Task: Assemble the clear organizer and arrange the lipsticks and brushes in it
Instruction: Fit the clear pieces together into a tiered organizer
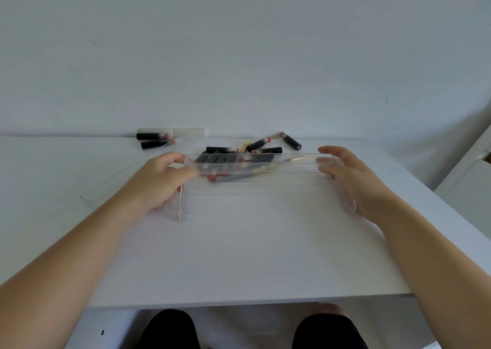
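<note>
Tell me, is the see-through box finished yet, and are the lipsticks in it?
Not yet. The clear organizer is partly built: long panels stand between two end pieces. The left hand grips the left end; the right hand rests open against the right end. A spare clear panel lies on the table. The lipsticks and a brush lie loose behind, waiting to be arranged.

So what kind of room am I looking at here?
Probably a home room, at a plain white desk set against a bare white wall. A wall socket plate sits at desk level, and lipsticks lie scattered behind the clear organizer.
</note>
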The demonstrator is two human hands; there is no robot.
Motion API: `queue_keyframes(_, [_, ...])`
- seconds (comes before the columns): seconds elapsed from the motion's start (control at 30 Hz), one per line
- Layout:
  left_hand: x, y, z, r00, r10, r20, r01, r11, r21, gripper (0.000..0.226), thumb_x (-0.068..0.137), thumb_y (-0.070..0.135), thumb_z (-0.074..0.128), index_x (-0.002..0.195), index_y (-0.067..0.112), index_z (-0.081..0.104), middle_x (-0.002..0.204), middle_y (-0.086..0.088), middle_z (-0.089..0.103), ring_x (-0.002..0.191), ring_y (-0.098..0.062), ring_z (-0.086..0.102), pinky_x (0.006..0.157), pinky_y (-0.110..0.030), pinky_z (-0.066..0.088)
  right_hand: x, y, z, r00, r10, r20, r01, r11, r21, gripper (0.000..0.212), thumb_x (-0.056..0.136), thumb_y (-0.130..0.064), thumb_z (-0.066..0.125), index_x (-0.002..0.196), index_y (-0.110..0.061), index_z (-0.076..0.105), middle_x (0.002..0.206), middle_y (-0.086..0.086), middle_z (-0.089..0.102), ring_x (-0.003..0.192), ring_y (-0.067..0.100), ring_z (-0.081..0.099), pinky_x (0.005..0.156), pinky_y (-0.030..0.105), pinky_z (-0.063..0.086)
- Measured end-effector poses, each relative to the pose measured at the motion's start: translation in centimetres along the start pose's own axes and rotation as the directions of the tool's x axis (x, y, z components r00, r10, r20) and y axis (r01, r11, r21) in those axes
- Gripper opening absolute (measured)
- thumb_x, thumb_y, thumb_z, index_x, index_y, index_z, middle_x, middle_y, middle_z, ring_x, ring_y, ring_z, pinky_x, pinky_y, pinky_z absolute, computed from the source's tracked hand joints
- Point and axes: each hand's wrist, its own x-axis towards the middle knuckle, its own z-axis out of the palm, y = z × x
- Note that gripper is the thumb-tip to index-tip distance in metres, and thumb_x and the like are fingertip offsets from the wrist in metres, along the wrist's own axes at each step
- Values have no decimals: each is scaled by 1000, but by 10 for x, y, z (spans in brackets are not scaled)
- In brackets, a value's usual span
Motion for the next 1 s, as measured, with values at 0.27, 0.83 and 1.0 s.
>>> queue_keyframes(0.27, [-2,4,13,985,88,-147,-87,996,17,49,87,53,50,95,8,64,46,12,43,38,-6,38,58,-31,33,-2,-7,7,988,-23,-154,35,997,74,31,101,-21,45,101,-33,74,101,-1,77,89,7,70,76,23,45])
queue_keyframes(0.83, [15,1,-31,858,390,-335,-99,765,637,32,95,41,60,119,23,69,112,-7,70,100,-34,60,82,-40,46,-1,-8,11,981,-11,-195,26,997,75,26,102,-26,45,106,-32,70,102,-2,75,100,10,69,75,23,43])
queue_keyframes(1.0, [27,-16,-36,967,11,-255,198,596,778,44,94,54,57,115,16,61,128,-12,64,117,-38,54,89,-42,40,3,-3,11,979,-23,-201,38,997,69,26,102,-28,45,105,-33,70,100,-3,75,99,11,69,82,27,44])
